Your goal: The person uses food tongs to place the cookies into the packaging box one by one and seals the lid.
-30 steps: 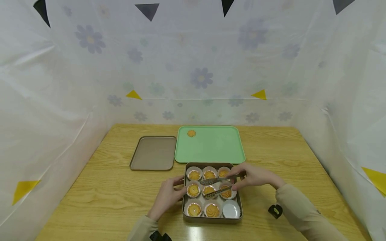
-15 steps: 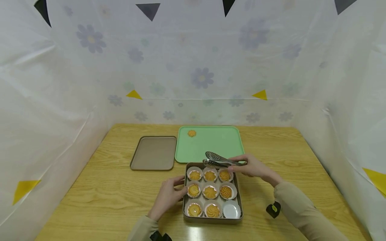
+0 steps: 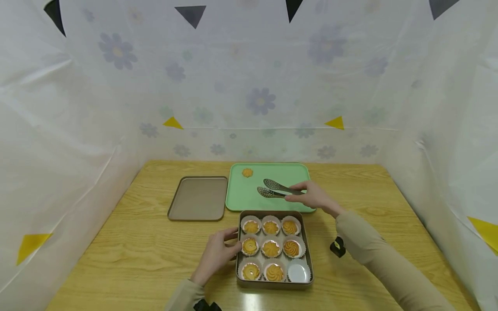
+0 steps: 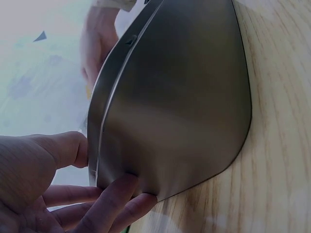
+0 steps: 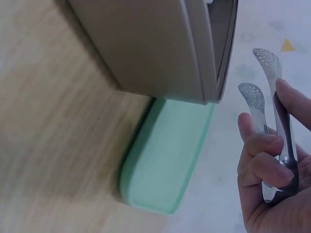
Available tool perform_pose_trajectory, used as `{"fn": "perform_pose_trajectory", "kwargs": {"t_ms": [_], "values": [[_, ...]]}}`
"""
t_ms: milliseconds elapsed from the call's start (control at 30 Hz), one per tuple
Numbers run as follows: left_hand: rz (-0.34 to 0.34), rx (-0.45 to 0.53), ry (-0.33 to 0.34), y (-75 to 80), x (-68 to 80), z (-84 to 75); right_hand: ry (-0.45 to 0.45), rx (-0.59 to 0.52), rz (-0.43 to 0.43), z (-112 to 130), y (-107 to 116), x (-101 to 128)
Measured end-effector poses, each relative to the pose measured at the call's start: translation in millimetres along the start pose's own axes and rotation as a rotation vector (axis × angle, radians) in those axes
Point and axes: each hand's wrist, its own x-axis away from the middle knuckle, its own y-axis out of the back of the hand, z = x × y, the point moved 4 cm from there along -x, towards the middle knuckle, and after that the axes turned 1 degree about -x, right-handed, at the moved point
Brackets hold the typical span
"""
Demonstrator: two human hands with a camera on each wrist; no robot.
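In the head view a rectangular metal tin (image 3: 274, 285) holds rows of paper cups, most with a golden piped cookie (image 3: 274, 272) inside. The front right cup (image 3: 298, 271) has no cookie, only its pale bottom showing. My left hand (image 3: 218, 250) grips the tin's left side, thumb at the rim and fingertips on the outer wall (image 4: 180, 107). Above the green tray (image 3: 288, 172), my right hand (image 3: 313, 196) holds metal tongs (image 5: 284, 121) with perforated ends. The tongs' tips stand apart with nothing between them. One flower-shaped cookie (image 3: 247, 172) lies at the tray's back left.
A shallow brown tray (image 3: 198, 198) lies left of the green one, behind the tin. All stand on a wooden table (image 3: 155, 250). White sheeting (image 3: 218, 86) with printed flowers encloses the back and sides.
My right hand has carried the tongs from over the tin's cookies back to above the green tray. The left hand and the tin have stayed put.
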Motion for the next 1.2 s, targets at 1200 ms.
{"fn": "perform_pose_trajectory", "kwargs": {"t_ms": [1200], "values": [[0.008, 0.016, 0.006, 2.1, 1.4, 2.1, -0.207, 0.423, -0.176, 40, -40, -116]]}}
